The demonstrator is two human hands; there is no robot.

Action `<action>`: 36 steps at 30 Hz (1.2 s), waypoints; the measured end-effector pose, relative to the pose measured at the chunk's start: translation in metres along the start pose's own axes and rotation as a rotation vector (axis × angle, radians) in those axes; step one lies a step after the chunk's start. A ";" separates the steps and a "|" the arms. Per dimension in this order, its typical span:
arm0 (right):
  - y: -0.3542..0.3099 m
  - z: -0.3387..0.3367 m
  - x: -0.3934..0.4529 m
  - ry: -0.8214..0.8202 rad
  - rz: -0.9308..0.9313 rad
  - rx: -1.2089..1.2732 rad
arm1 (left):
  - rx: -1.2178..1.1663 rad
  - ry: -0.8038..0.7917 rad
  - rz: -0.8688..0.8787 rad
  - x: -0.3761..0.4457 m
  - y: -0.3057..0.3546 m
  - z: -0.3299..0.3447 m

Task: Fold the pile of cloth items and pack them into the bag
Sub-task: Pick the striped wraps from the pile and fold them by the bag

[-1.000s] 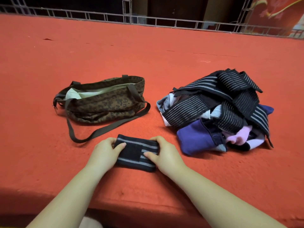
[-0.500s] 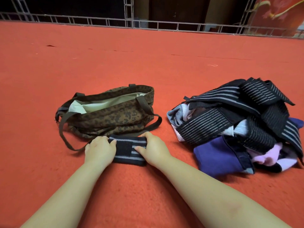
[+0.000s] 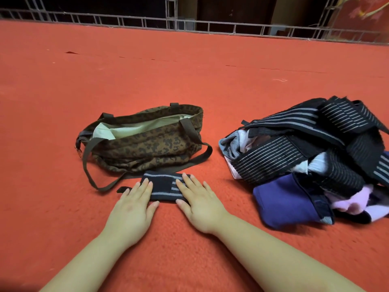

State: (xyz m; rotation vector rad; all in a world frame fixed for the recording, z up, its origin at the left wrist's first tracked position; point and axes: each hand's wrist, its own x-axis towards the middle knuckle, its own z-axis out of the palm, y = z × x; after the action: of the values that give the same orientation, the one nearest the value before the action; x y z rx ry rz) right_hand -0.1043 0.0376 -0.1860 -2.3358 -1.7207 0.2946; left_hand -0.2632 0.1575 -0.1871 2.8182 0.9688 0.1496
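Red carpet (image 3: pixel 189 70) carries everything. Both hands, left hand (image 3: pixel 132 207) and right hand (image 3: pixel 200 205), press flat with fingers spread on the folded striped band (image 3: pixel 163 186), just before the open bag (image 3: pixel 145 142). Folding looks done; next, probably lift it into the bag, pile (image 3: pixel 311 159) remaining.

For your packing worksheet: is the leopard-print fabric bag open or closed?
Open. The leopard-print fabric bag lies on the red carpet with its mouth gaping, and its pale lining shows.
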 end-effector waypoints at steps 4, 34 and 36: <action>-0.009 -0.008 0.005 -0.088 0.046 -0.015 | -0.056 -0.107 -0.068 0.002 0.002 -0.009; 0.184 -0.243 -0.149 0.628 0.464 -0.070 | -0.464 0.054 0.400 0.106 0.322 -0.114; 0.187 -0.240 -0.145 0.623 0.441 0.017 | -0.437 0.032 0.374 0.116 0.329 -0.111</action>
State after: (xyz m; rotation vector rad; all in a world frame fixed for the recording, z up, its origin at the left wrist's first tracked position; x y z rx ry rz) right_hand 0.0935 -0.1694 -0.0080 -2.4130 -0.9115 -0.3231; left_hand 0.0096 -0.0137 -0.0132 2.5533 0.3437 0.3977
